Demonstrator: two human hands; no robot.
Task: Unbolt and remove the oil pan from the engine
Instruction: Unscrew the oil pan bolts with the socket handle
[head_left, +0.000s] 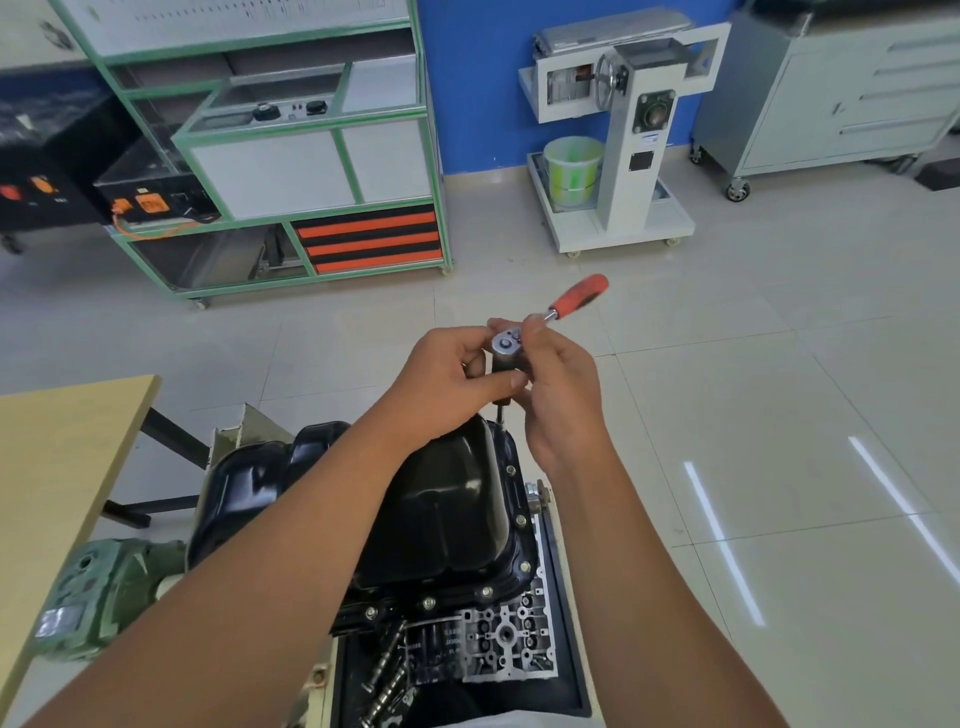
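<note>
Black oil pan (447, 499) apparently below both hands' (452, 374) grip.

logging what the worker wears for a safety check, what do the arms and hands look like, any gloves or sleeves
Both arms are bare from the bottom edge of the frame to the fingertips. The left hand and right hand wear no gloves. No sleeves, watch, rings or wristbands show. The nails are short.

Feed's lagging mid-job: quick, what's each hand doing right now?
Left hand: closed, fingers curled round the socket under the ratchet head.
Right hand: closed, pinching the ratchet head.
</note>
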